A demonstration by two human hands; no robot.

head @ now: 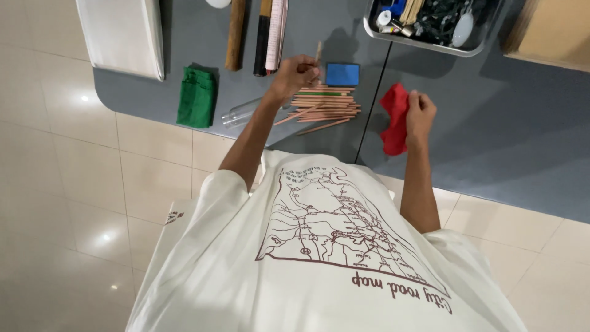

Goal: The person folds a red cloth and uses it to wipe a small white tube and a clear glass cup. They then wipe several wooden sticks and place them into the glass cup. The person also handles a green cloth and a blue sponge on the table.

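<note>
My left hand [295, 74], just above the middle of the frame, was clenched around one pencil [318, 51], pinching it low so its tip stood upright. The other pencils [324, 103] lay in a loose row on the grey bench [491, 123] just below that hand, beside a blue block [342, 74]. They looked light, stiff and prone to rolling, best taken mid-shaft. My right hand [420, 112] gripped the soft, limp red cloth [395, 117] at its upper edge.
</note>
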